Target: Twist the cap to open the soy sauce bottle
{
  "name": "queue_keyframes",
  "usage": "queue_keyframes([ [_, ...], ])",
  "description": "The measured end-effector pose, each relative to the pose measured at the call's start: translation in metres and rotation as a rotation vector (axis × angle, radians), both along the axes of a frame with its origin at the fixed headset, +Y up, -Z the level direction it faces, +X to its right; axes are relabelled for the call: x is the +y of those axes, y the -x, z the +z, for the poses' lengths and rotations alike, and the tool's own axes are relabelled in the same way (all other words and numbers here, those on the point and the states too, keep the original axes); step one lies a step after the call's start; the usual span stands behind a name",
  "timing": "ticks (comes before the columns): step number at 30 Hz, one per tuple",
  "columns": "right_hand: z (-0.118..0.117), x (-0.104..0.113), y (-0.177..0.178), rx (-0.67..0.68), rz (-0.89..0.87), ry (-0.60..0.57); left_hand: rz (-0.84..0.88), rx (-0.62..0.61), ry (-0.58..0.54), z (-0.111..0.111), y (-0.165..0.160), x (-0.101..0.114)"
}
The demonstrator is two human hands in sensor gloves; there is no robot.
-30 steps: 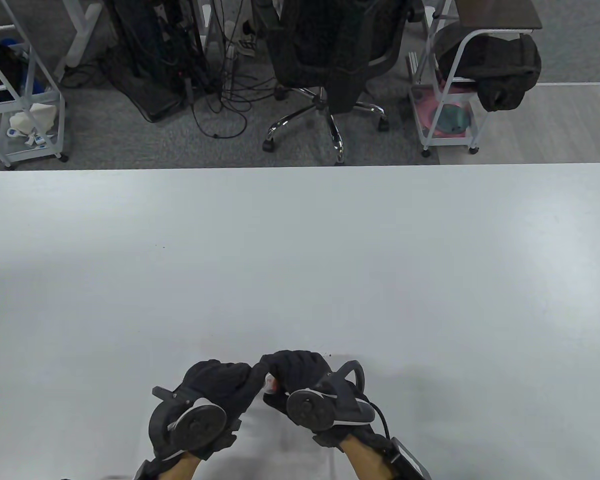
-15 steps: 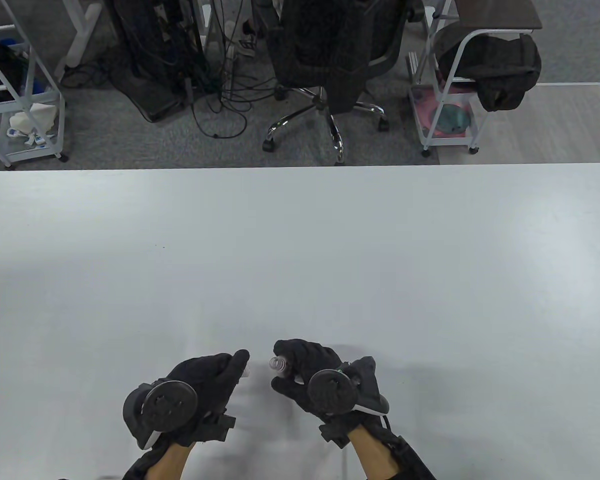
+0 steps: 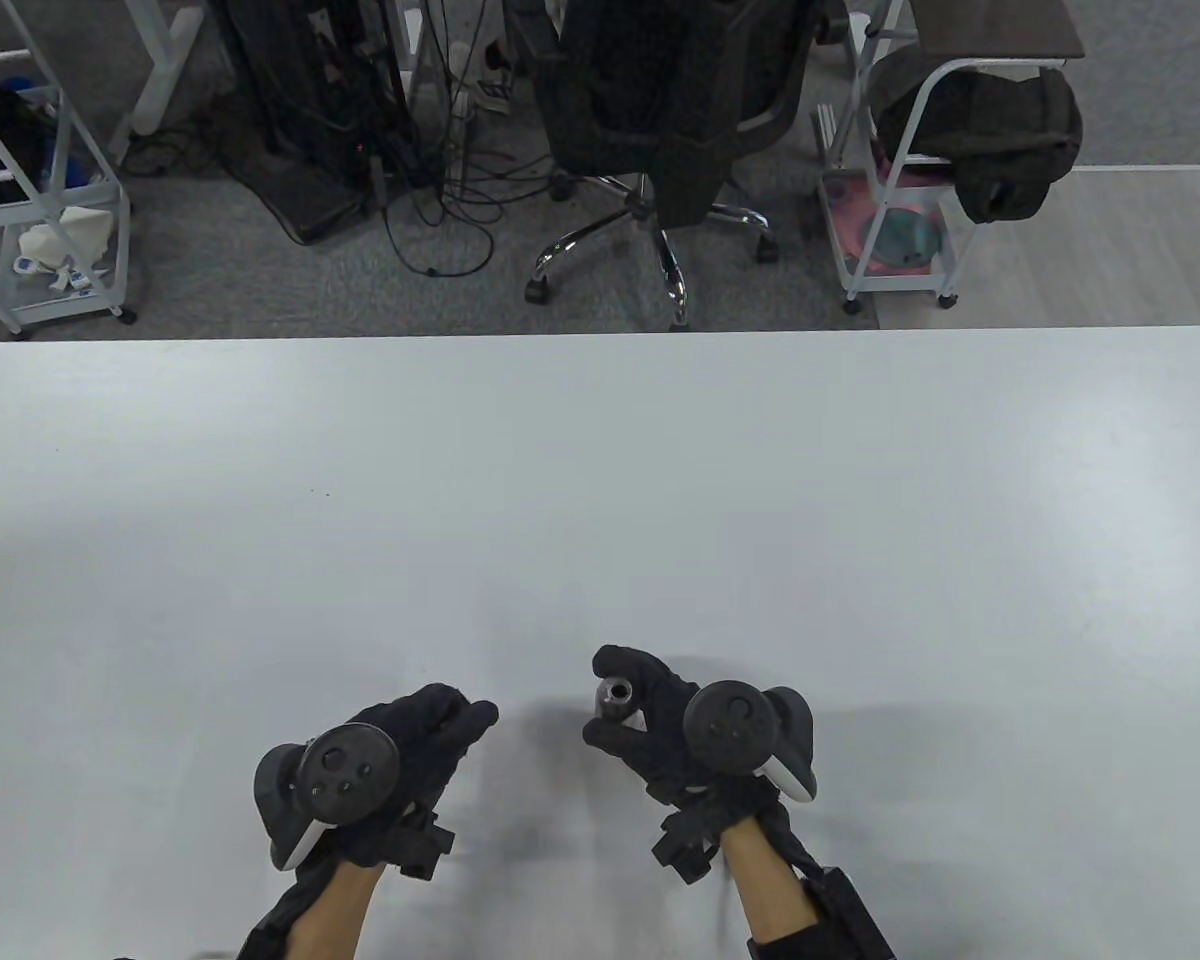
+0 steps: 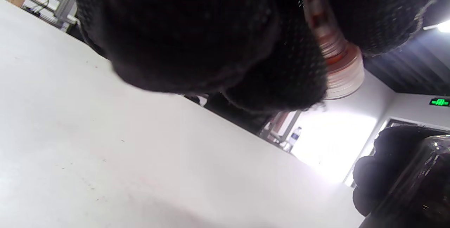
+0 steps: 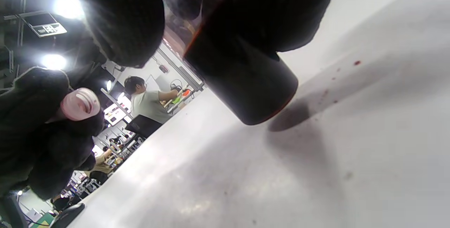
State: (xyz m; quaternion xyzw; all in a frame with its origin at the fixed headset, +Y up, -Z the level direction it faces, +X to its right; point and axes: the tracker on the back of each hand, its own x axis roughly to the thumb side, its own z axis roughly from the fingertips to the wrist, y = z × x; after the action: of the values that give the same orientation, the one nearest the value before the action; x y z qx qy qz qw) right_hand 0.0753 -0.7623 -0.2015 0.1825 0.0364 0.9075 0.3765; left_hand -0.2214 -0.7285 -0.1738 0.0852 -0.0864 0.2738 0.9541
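Standing uncapped in the right hand (image 3: 675, 725), the soy sauce bottle (image 3: 616, 698) shows its open neck in the table view; the grip is closed around its body. Contents: dark liquid fills the lower part (image 5: 242, 91), whose base hangs just above the counter (image 3: 600, 480) over its own shadow. Cap (image 4: 335, 59): ribbed, clear with red inside, off the bottle, pinched in the closed grip of the left hand (image 3: 400, 760), well apart from the bottle. Small reddish specks (image 5: 357, 63) mark the counter near the base.
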Motion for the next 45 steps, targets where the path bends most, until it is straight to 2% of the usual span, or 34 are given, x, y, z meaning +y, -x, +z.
queue_keyframes([
  [8,0.000,-0.006,0.001,0.016,0.038,0.032,-0.097,0.009,-0.047,0.000,-0.007,-0.003],
  [17,0.006,0.006,-0.012,0.018,0.016,-0.016,-0.344,0.017,-0.123,-0.003,-0.026,-0.014],
  [23,0.008,0.009,-0.019,-0.002,0.065,-0.039,-0.535,0.001,-0.094,-0.008,-0.037,-0.026],
  [26,0.008,0.010,-0.021,-0.007,0.095,-0.046,-0.593,-0.005,-0.040,-0.012,-0.038,-0.030],
  [37,0.009,0.011,-0.022,-0.008,0.149,-0.073,-0.566,-0.025,0.027,-0.015,-0.036,-0.033],
  [41,0.010,0.011,-0.022,-0.001,0.145,-0.076,-0.483,-0.083,0.074,-0.013,-0.030,-0.031],
  [43,0.010,0.012,-0.022,-0.001,0.129,-0.080,-0.381,-0.155,0.120,-0.012,-0.026,-0.024],
  [45,0.011,0.015,-0.022,-0.005,0.133,-0.103,-0.308,-0.152,0.073,-0.009,-0.020,-0.012],
])
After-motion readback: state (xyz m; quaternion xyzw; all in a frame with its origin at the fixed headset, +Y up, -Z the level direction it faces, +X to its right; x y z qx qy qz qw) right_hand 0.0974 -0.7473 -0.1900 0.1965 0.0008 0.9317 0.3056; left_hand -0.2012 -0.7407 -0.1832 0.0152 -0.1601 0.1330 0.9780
